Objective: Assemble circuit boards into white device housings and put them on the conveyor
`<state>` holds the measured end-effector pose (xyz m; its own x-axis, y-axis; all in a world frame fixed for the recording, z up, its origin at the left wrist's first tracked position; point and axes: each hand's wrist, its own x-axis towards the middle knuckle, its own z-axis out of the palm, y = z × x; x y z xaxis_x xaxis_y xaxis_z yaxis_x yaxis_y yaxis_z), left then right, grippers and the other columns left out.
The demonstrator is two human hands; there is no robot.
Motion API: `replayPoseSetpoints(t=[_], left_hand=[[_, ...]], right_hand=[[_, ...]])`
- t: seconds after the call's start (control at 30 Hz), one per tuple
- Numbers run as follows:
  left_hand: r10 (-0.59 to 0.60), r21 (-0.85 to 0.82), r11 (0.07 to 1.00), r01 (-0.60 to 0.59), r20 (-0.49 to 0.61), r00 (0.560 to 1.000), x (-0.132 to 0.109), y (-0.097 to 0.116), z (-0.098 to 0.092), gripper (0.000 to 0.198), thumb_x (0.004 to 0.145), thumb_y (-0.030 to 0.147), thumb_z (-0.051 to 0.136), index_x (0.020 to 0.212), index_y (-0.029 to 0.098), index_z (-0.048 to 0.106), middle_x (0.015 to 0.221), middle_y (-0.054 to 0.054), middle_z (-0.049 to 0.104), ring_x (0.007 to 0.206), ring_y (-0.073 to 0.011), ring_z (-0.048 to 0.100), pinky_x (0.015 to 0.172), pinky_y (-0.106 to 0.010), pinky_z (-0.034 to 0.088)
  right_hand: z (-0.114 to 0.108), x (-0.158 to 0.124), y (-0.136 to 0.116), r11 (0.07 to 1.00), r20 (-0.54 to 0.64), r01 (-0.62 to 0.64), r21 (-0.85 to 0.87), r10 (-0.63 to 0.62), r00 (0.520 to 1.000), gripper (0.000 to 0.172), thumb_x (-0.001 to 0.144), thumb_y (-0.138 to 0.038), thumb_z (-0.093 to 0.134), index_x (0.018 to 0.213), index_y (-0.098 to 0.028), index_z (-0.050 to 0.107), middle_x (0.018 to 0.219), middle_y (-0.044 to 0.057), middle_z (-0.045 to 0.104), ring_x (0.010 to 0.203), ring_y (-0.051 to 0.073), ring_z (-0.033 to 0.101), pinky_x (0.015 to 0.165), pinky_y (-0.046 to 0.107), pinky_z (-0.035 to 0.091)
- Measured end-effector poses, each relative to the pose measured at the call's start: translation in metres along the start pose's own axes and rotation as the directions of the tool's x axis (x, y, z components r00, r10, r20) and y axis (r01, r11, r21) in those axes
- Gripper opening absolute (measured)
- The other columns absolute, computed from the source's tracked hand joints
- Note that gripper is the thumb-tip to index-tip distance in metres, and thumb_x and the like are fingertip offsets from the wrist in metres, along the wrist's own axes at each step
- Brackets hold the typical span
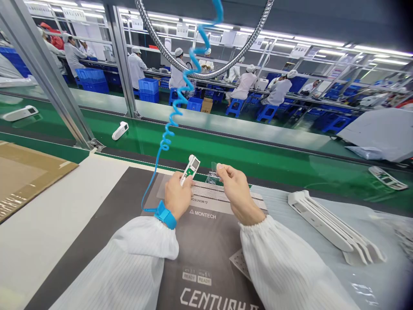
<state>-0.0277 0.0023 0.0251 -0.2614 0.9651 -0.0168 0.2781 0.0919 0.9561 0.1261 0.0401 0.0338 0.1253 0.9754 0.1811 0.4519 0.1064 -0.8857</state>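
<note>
At the far left, a flattened cardboard sheet was laid on a pale bench top, and a white handheld unit was seen on the green conveyor belt beyond. A blue wrist strap was worn on the left hand, its coiled blue cord running upward. A white-and-green handheld device was gripped upright in that hand, its small screen exposed. A small piece of clear film was held in a narrow pinch by the right hand, just beside the device and apparently not touching it. Both hands were held above a dark printed MONTECH carton sheet. Further right, stacked white plastic frames were resting on translucent sheeting.
</note>
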Motion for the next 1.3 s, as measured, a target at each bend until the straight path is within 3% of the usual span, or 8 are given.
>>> replayPoseSetpoints(t=[0.1,0.2,0.37,0.5,0.6,0.97,1.1,1.3], left_hand=[[-0.025,-0.186,0.982,0.033,0.043,0.999,0.001,0.0,-0.002,0.023,0.088,0.039,0.056,0.085,0.016,0.061,0.065,-0.002,0.066,0.054,-0.0144,0.059,0.057,-0.026,0.046],[-0.033,-0.295,0.954,0.052,0.07,0.997,0.0,0.002,-0.003,0.035,0.084,0.048,0.062,0.086,0.014,0.065,0.065,-0.003,0.065,0.057,-0.0135,0.058,0.058,-0.026,0.047],[-0.035,-0.398,0.915,0.06,0.072,0.997,0.003,0.0,-0.005,0.045,0.079,0.057,0.066,0.089,0.013,0.068,0.073,-0.005,0.068,0.065,-0.0144,0.059,0.064,-0.027,0.048],[-0.054,-0.426,0.902,0.075,0.061,0.997,0.002,0.003,-0.005,0.047,0.077,0.058,0.067,0.092,0.014,0.068,0.084,-0.007,0.071,0.067,-0.0142,0.057,0.063,-0.028,0.046],[-0.065,-0.421,0.903,0.089,0.072,0.995,0.001,0.007,-0.006,0.048,0.078,0.059,0.066,0.091,0.013,0.068,0.081,-0.006,0.07,0.067,-0.0138,0.056,0.063,-0.027,0.045],[-0.058,-0.52,0.843,0.137,0.166,0.984,0.001,0.01,-0.008,0.044,0.075,0.051,0.072,0.094,0.012,0.068,0.092,-0.008,0.071,0.069,-0.0119,0.057,0.065,-0.025,0.047],[-0.073,-0.603,0.775,0.192,0.217,0.973,-0.002,0.017,-0.008,0.038,0.075,0.036,0.072,0.102,0.012,0.061,0.104,-0.01,0.07,0.068,-0.0109,0.059,0.065,-0.026,0.05],[0.022,-0.482,0.868,0.119,0.277,0.961,-0.009,0.022,-0.003,0.038,0.089,0.049,0.055,0.109,0.016,0.058,0.104,-0.009,0.069,0.055,-0.0078,0.048,0.046,-0.022,0.036]], right_hand=[[-0.008,0.016,0.021,0.903,-0.011,0.031,-0.429,-0.039,0.999,0.03,0.088,-0.041,0.053,0.069,-0.019,0.06,0.076,0.006,0.063,0.08,0.021,0.054,0.076,0.035,0.034],[-0.028,0.021,0.037,0.846,-0.034,0.027,-0.533,-0.053,0.998,0.014,0.084,-0.033,0.059,0.082,-0.02,0.062,0.083,0.004,0.066,0.087,0.022,0.056,0.08,0.035,0.032],[-0.113,0.01,0.046,0.665,-0.095,-0.012,-0.747,-0.089,0.991,0.026,0.093,-0.039,0.047,0.091,-0.023,0.068,0.094,0.005,0.067,0.092,0.021,0.058,0.075,0.032,0.031],[-0.186,-0.014,0.056,0.314,-0.174,-0.154,-0.937,-0.037,0.984,0.027,0.092,-0.032,0.05,0.08,-0.019,0.071,0.093,0.01,0.065,0.095,0.026,0.057,0.074,0.036,0.029],[-0.208,-0.039,0.066,0.12,-0.121,-0.127,-0.985,0.062,0.991,0.036,0.096,-0.029,0.042,0.074,-0.02,0.069,0.09,0.009,0.065,0.094,0.026,0.058,0.074,0.036,0.03],[-0.2,-0.049,0.082,0.318,-0.079,-0.15,-0.936,0.226,0.971,0.021,0.091,-0.031,0.049,0.091,-0.018,0.065,0.093,0.013,0.07,0.087,0.028,0.065,0.064,0.033,0.035],[-0.211,-0.035,0.08,0.347,-0.03,-0.134,-0.928,0.289,0.957,0.017,0.081,-0.033,0.063,0.07,-0.021,0.061,0.069,0.006,0.064,0.067,0.023,0.06,0.059,0.032,0.033],[-0.192,-0.027,0.034,0.861,0.208,-0.18,-0.475,0.308,0.928,0.026,0.082,-0.045,0.061,0.079,-0.019,0.066,0.066,0.0,0.057,0.057,0.014,0.047,0.055,0.028,0.034]])
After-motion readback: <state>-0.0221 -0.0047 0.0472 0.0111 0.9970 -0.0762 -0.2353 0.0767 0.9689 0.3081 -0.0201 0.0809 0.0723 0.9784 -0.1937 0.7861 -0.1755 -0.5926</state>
